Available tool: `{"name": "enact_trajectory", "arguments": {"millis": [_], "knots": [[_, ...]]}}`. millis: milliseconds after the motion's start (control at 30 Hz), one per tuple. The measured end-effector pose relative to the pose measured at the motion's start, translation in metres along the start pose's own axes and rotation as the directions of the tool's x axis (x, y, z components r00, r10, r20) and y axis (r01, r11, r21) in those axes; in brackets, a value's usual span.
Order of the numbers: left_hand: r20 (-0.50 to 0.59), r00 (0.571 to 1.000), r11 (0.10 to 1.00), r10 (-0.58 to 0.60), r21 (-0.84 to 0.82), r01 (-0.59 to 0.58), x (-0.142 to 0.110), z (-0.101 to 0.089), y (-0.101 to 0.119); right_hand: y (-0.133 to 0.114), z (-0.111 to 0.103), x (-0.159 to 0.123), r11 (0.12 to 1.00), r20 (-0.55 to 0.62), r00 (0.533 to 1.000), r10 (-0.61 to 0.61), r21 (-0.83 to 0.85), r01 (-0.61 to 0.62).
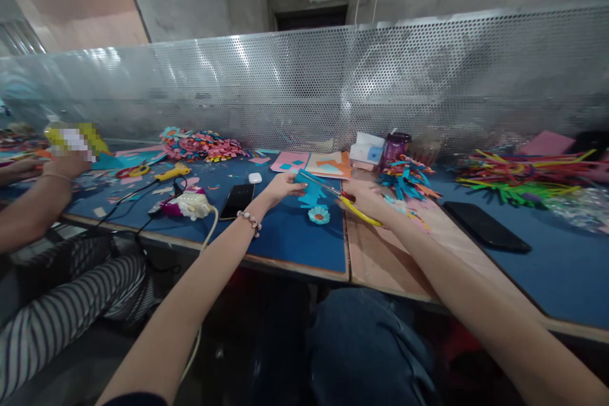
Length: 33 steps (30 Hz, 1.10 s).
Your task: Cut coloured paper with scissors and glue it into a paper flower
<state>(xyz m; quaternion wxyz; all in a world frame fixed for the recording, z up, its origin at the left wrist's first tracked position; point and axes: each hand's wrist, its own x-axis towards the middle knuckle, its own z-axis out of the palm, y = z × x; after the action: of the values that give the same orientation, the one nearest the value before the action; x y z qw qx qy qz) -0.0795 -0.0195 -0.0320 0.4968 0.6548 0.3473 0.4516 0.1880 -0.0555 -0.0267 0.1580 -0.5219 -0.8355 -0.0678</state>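
Observation:
My left hand (pixel 284 186) pinches a piece of blue paper (pixel 305 179) above the blue table mat. Yellow-handled scissors (pixel 360 212) are gripped in my right hand (pixel 365 195), their blades pointing left at the blue paper. Whether the blades are parted on the paper is too small to tell. Below the paper, more small blue pieces (pixel 314 194) show close to the mat. A light blue paper flower (pixel 318 215) with an orange centre lies just under them, nearer to me.
A black phone (pixel 238 201) and white power strip (pixel 193 204) lie left; another phone (pixel 485 226) lies right. Pink paper (pixel 288 162), a tissue box (pixel 367 151) and a purple cup (pixel 396 147) stand behind. A co-worker's hand (pixel 66 165) works far left. Perforated metal panels (pixel 304 89) back the table.

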Motion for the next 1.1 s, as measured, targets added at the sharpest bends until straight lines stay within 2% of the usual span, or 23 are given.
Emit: {"name": "enact_trajectory", "arguments": {"millis": [133, 500, 833, 967, 1100], "knots": [[0.005, 1.000, 1.000, 0.008, -0.006, -0.008, 0.0011, -0.0008, -0.0019, -0.0008, -0.0004, -0.0001, 0.998, -0.021, 1.000, 0.017, -0.056, -0.018], [0.011, 1.000, 1.000, 0.004, -0.017, -0.004, 0.0000, 0.0011, 0.0013, 0.0009, 0.0014, 0.0021, 0.995, 0.001, 0.999, 0.051, -0.082, -0.051], [0.014, 1.000, 1.000, -0.002, -0.016, 0.002, -0.0014, 0.0015, 0.0028, 0.0026, 0.0004, 0.0022, 0.996, -0.024, 0.999, -0.048, -0.079, 0.046], [0.016, 1.000, 1.000, -0.003, -0.021, 0.003, -0.0009, 0.0011, 0.0022, 0.0048, 0.0027, 0.0043, 0.997, -0.001, 1.000, -0.021, -0.077, 0.021], [0.016, 1.000, 1.000, -0.005, -0.018, 0.006, 0.0000, 0.0009, 0.0015, 0.0051, 0.0020, 0.0039, 0.996, -0.016, 0.999, -0.052, -0.076, 0.050]]}}
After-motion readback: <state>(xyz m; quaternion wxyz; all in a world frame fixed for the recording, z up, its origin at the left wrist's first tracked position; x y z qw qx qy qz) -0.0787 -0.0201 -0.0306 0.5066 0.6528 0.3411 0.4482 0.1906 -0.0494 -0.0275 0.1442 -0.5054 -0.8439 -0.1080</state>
